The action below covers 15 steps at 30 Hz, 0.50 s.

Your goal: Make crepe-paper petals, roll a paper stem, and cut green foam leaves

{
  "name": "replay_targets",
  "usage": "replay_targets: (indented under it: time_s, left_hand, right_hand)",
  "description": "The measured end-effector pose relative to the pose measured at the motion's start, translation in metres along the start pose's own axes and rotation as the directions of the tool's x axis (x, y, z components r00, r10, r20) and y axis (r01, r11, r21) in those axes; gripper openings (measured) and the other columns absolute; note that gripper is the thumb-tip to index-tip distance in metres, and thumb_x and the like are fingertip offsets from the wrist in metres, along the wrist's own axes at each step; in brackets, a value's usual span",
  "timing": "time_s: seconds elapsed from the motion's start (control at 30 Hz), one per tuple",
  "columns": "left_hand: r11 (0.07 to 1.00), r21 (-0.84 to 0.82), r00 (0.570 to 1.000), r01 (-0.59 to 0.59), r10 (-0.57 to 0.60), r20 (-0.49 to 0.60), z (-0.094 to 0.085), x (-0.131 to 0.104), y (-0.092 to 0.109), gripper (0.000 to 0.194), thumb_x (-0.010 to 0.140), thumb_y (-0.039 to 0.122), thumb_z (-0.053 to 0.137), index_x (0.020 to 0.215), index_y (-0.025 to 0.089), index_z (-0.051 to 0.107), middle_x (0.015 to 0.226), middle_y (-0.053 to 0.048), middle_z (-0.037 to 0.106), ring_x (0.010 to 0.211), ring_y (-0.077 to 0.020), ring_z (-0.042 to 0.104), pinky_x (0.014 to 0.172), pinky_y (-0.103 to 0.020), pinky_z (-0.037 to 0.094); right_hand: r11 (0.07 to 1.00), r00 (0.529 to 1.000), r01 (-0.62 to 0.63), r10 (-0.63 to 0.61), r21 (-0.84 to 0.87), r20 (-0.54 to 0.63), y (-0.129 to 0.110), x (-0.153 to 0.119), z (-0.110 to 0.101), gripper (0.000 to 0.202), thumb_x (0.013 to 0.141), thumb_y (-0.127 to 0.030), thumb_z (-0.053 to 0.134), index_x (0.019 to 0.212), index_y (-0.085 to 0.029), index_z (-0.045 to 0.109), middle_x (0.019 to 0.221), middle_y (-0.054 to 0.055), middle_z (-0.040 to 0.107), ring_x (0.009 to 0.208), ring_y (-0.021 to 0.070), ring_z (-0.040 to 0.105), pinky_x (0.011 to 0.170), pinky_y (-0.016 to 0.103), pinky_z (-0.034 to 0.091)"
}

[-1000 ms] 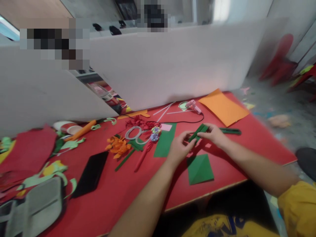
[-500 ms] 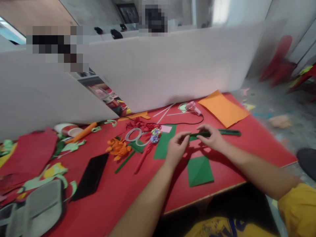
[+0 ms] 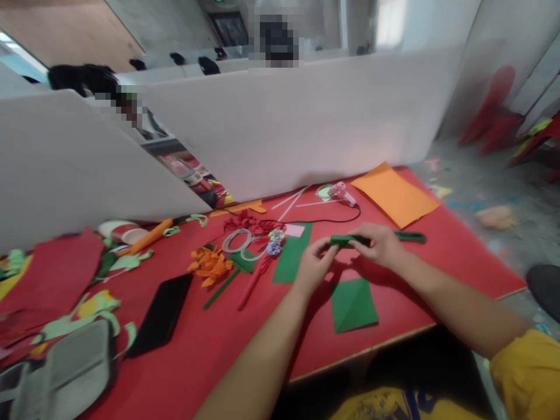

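A small folded piece of green paper (image 3: 342, 240) is held level above the table between my two hands. My left hand (image 3: 313, 265) pinches its left end between thumb and fingers. At the other end, the thumb and fingers of my right hand (image 3: 377, 246) close on it. Below lies a green paper square (image 3: 355, 305) with a diagonal crease, and a pink paper piece (image 3: 350, 269) partly in shadow. A dark green cutter-like tool (image 3: 412, 237) rests beyond my right hand, partly hidden by it. Left of my left hand lies another green sheet (image 3: 289, 259).
Scissors (image 3: 238, 240), orange paper petals (image 3: 210, 265), red twisted paper (image 3: 254, 283) and a black phone-like slab (image 3: 164, 312) lie to the left. A pink glue gun (image 3: 343, 192) with a cord and an orange sheet (image 3: 396, 195) are at the back, before a white partition (image 3: 306, 122).
The green paper in my hands has tilted, showing more of its face. My fingers have shifted slightly along it, and both hands stay nearly in place.
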<state>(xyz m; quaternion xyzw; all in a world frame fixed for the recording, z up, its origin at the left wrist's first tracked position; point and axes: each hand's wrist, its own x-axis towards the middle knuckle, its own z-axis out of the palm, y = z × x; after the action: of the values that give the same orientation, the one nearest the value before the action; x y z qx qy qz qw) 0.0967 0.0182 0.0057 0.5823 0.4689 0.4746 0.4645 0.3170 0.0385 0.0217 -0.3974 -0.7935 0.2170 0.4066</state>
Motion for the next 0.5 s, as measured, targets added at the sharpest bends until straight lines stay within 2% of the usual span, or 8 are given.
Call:
replay_targets:
  time_s: [0.1,0.2,0.37,0.5]
  left_hand:
    - [0.999,-0.003,0.999,0.054,-0.054,-0.003,0.001,-0.001,-0.003,0.029,0.088,0.047,0.073,0.086,0.019,0.076,0.08,-0.004,0.073,0.078,-0.0186,0.065,0.073,-0.027,0.052]
    - [0.998,0.01,0.997,0.062,-0.062,0.048,0.005,-0.004,-0.004,0.029,0.089,0.046,0.072,0.081,0.018,0.074,0.075,-0.003,0.07,0.075,-0.0175,0.064,0.072,-0.027,0.05]
    - [0.998,-0.028,0.997,0.063,-0.062,0.041,0.013,-0.008,0.001,0.025,0.087,0.044,0.074,0.083,0.019,0.075,0.073,-0.002,0.068,0.078,-0.019,0.065,0.075,-0.027,0.051]
    - [0.997,-0.038,0.998,0.061,-0.061,0.019,0.014,-0.008,0.004,0.029,0.088,0.045,0.073,0.074,0.019,0.073,0.069,-0.002,0.066,0.074,-0.0183,0.061,0.073,-0.028,0.05]
  right_hand:
    - [1.0,1.0,0.015,-0.015,-0.022,0.006,0.001,0.0,0.001,0.023,0.098,-0.033,0.067,0.112,-0.028,0.084,0.1,0.009,0.079,0.083,0.0245,0.071,0.079,0.038,0.054]
    - [1.0,1.0,0.025,-0.025,-0.013,0.001,0.004,-0.002,0.006,0.027,0.097,-0.032,0.068,0.12,-0.031,0.083,0.106,0.009,0.079,0.089,0.0254,0.072,0.082,0.038,0.055]
    - [0.994,0.999,0.052,-0.051,0.094,-0.013,0.002,-0.004,0.013,0.019,0.098,-0.034,0.068,0.107,-0.03,0.085,0.101,0.009,0.078,0.088,0.0248,0.072,0.078,0.038,0.057]
    - [0.991,0.998,0.049,-0.043,0.123,-0.046,0.001,-0.005,0.017,0.017,0.097,-0.032,0.068,0.102,-0.028,0.085,0.098,0.009,0.077,0.087,0.024,0.072,0.076,0.036,0.058]
